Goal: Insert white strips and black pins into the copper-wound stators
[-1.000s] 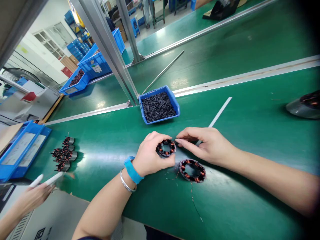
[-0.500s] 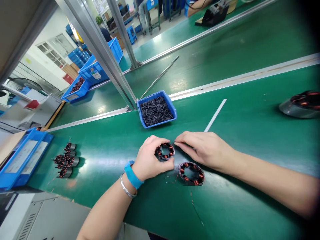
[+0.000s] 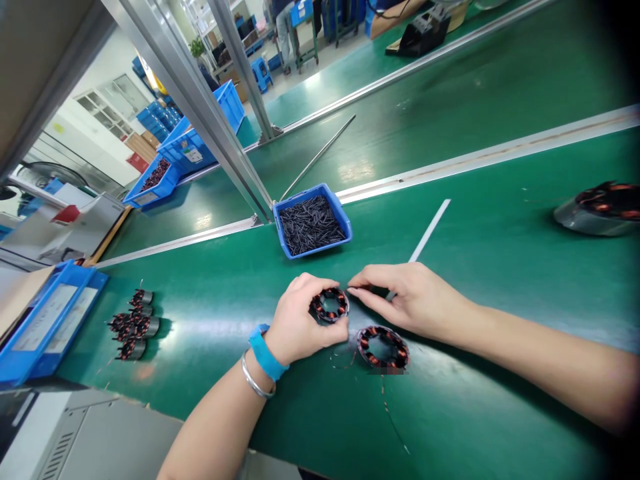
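Note:
My left hand (image 3: 297,320) is closed around a small motor stator (image 3: 344,305), a ring with copper windings and dark insulation. Fingers and thumb grip its edge from the left. Just right of that ring, my right hand (image 3: 417,297) pinches thumb and fingertips together on something thin and dark, too small to name. A second stator (image 3: 401,348) lies on the green table below and between the hands, with a loose wire (image 3: 386,403) trailing toward the front. Beyond the hands sits a blue bin (image 3: 349,230) full of short black tube pieces (image 3: 311,223).
Several stators (image 3: 135,323) stand clustered at the left. A larger stator (image 3: 600,210) sits at the far right. Behind my right hand lies a white strip (image 3: 433,227). A metal post (image 3: 215,127) rises beside the bin, and a thin rod (image 3: 320,155) rests behind it.
My right fingers have parted slightly from one another behind the pinch, showing a dark piece between them. The left hand and its stator stay nearly in place; the view shifts a little.

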